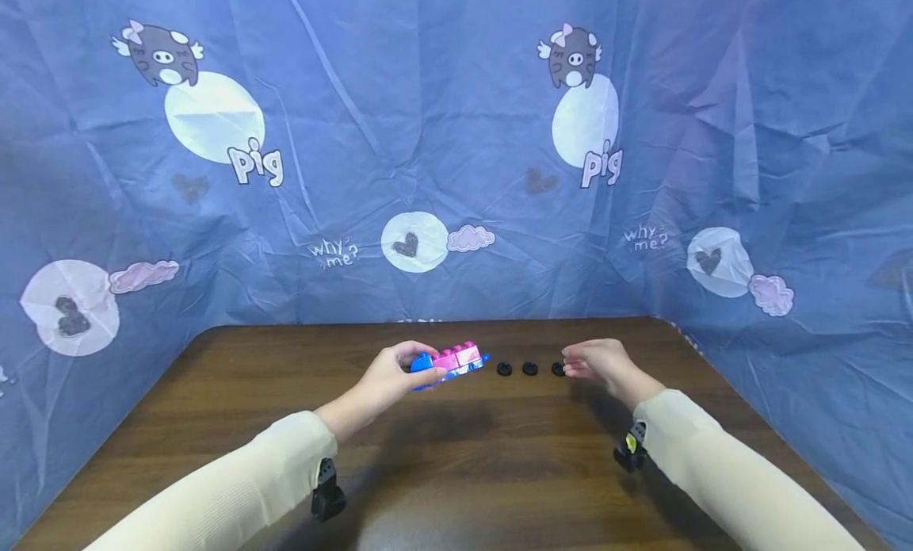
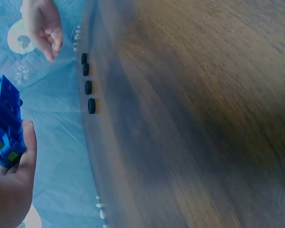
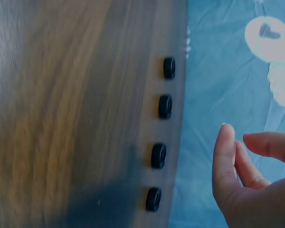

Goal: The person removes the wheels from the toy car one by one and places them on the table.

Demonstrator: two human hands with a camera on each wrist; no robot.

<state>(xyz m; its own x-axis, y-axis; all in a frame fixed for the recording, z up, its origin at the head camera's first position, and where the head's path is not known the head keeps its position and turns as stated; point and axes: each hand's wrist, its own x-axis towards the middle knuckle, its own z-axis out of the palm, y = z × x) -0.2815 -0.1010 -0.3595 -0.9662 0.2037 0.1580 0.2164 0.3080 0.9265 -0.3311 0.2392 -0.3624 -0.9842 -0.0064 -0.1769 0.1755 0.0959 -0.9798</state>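
Sleeves nearest, cream, both arms out over the table. Left hand lifts a toy block car just off the wood, thumb & fingers curled round its blue end. Hard plastic, prob. light, stiff, a bit slick; studs may pop apart, so best held by the long sides. Right hand is empty, fingers loose, right beside the small black wheels lined up along the far edge.
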